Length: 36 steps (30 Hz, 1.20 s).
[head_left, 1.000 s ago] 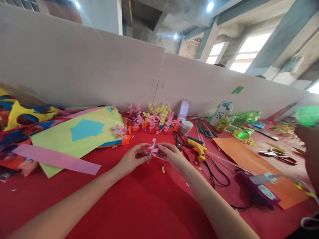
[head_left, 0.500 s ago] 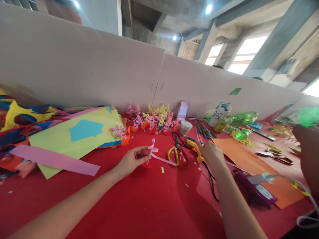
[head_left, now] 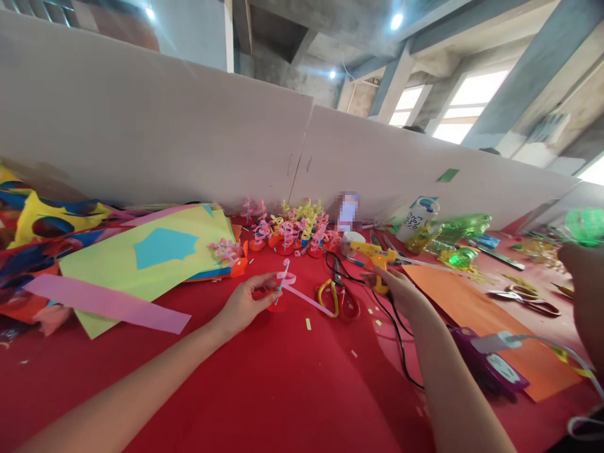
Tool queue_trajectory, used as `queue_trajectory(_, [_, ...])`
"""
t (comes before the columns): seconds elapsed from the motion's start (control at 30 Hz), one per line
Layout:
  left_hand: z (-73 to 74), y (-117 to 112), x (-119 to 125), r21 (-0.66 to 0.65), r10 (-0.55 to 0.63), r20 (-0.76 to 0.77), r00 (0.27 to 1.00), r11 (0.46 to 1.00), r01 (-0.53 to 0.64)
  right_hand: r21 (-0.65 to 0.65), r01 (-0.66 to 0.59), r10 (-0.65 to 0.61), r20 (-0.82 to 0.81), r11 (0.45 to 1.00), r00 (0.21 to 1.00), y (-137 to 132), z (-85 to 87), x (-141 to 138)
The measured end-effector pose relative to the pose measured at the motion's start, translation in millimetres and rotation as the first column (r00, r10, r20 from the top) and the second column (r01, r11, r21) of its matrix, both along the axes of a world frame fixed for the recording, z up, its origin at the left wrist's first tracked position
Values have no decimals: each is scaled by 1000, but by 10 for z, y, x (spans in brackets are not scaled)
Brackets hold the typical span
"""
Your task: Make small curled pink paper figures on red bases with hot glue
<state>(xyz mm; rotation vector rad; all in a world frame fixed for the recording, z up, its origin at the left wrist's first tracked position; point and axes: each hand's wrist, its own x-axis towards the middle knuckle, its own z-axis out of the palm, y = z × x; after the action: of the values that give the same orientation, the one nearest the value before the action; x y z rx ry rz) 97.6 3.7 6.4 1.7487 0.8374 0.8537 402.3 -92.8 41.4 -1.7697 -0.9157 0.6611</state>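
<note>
Between the thumb and fingers of my left hand (head_left: 250, 303) is a thin light-blue stick (head_left: 282, 283), tilted, with a pink paper strip (head_left: 309, 301) curled around it. The strip's loose tail runs right toward the scissors. A small red base seems to sit under the stick, partly hidden by my fingers. My right hand (head_left: 399, 290) is wrapped round the handle of a yellow hot glue gun (head_left: 377, 255), its nozzle pointing left and a glue stick out of its back. Yellow-and-red-handled scissors (head_left: 338, 296) lie on the table between my hands.
Curled pink and yellow paper decorations (head_left: 292, 229) stand at the back. Paper sheets (head_left: 113, 270) are stacked left. A paper cup (head_left: 353, 238), bottles (head_left: 465, 226), an orange sheet (head_left: 453, 314) and a purple power strip (head_left: 491, 365) are right, near another person's hand (head_left: 582, 277). Black cord (head_left: 401, 343) trails below the gun.
My right hand has lifted and turned the glue gun, so its nozzle now points left. My left hand has shifted slightly left and down with the stick and strip.
</note>
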Motion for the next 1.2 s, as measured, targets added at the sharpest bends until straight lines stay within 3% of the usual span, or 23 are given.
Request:
queue_trajectory(0.07, [22, 8, -5, -10, 23, 10, 1000, 1000, -23, 122, -84, 108, -205, 989, 973, 41, 81, -221])
queue_trajectory(0.13, [43, 15, -10, -45, 33, 24, 999, 998, -31, 195, -166, 216, -273, 967, 937, 70, 153, -478])
queue_trajectory(0.2, [61, 18, -15, -80, 26, 39, 999, 996, -23, 202, -276, 312, -180, 940, 933, 75, 212, -717])
queue_trajectory(0.37, [91, 10, -21, -92, 25, 60, 998, 996, -20, 56, -433, 424, 122, 900, 897, 18, 311, -1039])
queue_trajectory(0.5, [90, 5, -19, -88, 35, 55, 998, 996, -30, 67, -494, 457, 290, 867, 841, -20, 321, -1075])
queue_trajectory(0.73, [55, 6, -5, -110, 24, 47, 999, 994, -19, 31, -549, 513, 313, 835, 799, -49, 303, -1123])
queue_trajectory(0.97, [65, -2, -9, -127, 11, 58, 998, 992, -4, -4, -479, 444, 380, 878, 811, -83, 342, -1117])
queue_trajectory(1.2, [68, -5, 1, -148, 12, 75, 997, 989, 0, -56, -482, 456, 431, 874, 778, -82, 323, -1120])
